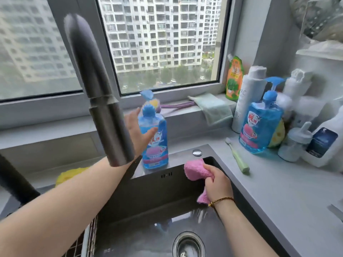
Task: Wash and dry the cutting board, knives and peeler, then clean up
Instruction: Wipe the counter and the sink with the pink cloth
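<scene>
Grey counter rings our dark sink (157, 193). Over its back right corner our right hand (219, 184) clenches a pink cloth (196, 170). Our left hand (138, 132), fingers straight and spread, flanks the blue soap bottle (156, 154) on the rim. The faucet (100, 89) hides that wrist, and a toothbrush (238, 158) and a second soap bottle (259, 127) crowd the right counter.

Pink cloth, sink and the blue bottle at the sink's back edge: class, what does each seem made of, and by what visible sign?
Pink cloth: soft textile, probably microfibre; fuzzy pile, crumpled in the right hand. Sink: dark matte metal, likely coated steel; faint wet sheen. Blue bottle: clear glossy plastic, seemingly; blue liquid shows through.
</scene>
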